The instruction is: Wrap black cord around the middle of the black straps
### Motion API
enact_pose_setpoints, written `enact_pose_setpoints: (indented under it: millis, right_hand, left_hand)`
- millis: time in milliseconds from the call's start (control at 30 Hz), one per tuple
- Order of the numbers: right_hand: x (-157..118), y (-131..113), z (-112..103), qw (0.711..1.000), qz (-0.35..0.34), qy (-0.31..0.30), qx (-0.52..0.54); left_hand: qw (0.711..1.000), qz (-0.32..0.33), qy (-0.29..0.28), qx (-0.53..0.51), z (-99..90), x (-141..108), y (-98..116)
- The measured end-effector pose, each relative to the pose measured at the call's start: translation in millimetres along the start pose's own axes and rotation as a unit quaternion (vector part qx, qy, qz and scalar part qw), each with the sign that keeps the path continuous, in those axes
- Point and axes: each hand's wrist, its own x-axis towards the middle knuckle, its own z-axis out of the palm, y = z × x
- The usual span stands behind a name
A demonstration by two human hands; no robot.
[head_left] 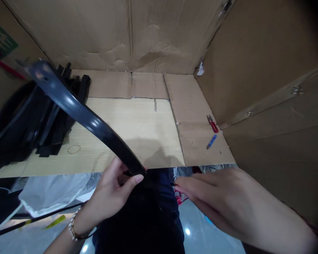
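My left hand (113, 192) grips the near end of a glossy black strap (92, 121), which looks like a belt, with the thumb on top. The strap rises away to the upper left, and a hole shows near its far end. To the right, below the table's edge, my right hand (217, 199) is closed in a pinch. A bit of something dark shows at its fingertips, too small to name. Both hands are apart from each other. Under the strap's far part lies a pile of similar black straps (50, 116).
A rubber band (68, 150) lies on the wooden tabletop (145, 120). Red-handled thread snips (213, 124) and a blue pen-like tool (211, 141) rest at the right. Cardboard walls (159, 35) enclose the back and sides. A clear plastic bag (55, 192) hangs below the left edge.
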Motion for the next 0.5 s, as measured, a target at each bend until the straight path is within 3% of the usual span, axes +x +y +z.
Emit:
enact_pose_setpoints:
  millis: [133,267,367,500]
  right_hand:
    - [14.6,17.5,11.3,0.996,-0.018,0.092,-0.011]
    - [22.0,30.4,13.0,0.989,-0.054,0.137,-0.031]
    - [25.2,27.7,-5.1,0.977,-0.093,0.154,-0.116]
    - [22.0,7.8,-36.7,0.958,-0.096,0.149,-0.227]
  left_hand:
    - [0.999,-0.015,0.000,-0.046,-0.5,2.7,-2.7]
    - [0.998,-0.019,0.004,-0.058,1.4,3.9,-3.3]
    - [0.998,-0.014,0.015,-0.057,3.4,5.6,-0.5]
    - [0.997,0.006,0.057,-0.058,7.1,8.4,8.1]
